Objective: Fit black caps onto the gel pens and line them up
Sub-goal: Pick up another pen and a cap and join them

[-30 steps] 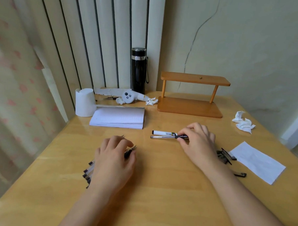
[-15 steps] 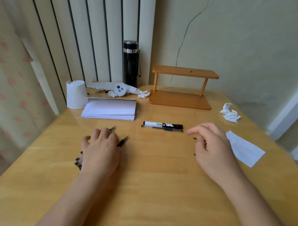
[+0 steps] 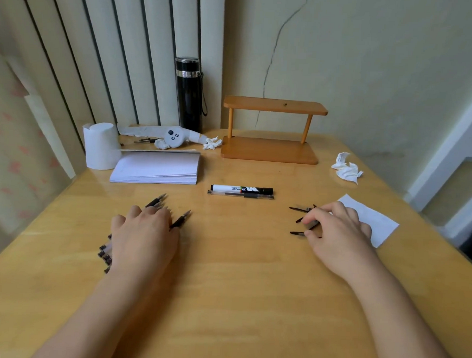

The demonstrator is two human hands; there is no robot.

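Observation:
A capped gel pen (image 3: 241,195) lies across the table's middle, just in front of a black-and-white marker (image 3: 242,189). My left hand (image 3: 143,235) rests flat on a bundle of uncapped gel pens (image 3: 180,219); their tips stick out past my fingers and their ends show at my wrist. Over at the right, my right hand (image 3: 336,232) is on a small heap of black caps (image 3: 299,209), fingers curled onto them. Whether a cap is gripped is hidden by the fingers.
A stack of white paper (image 3: 157,167), a paper roll (image 3: 99,145) and a black flask (image 3: 189,95) stand at the back left. A wooden shelf (image 3: 271,150) sits at the back centre, crumpled tissue (image 3: 347,168) and a paper sheet (image 3: 373,220) at the right.
My right hand has left the capped pen beside the marker and moved right onto the caps. My left hand has stayed on the pen bundle. The camera has turned slightly.

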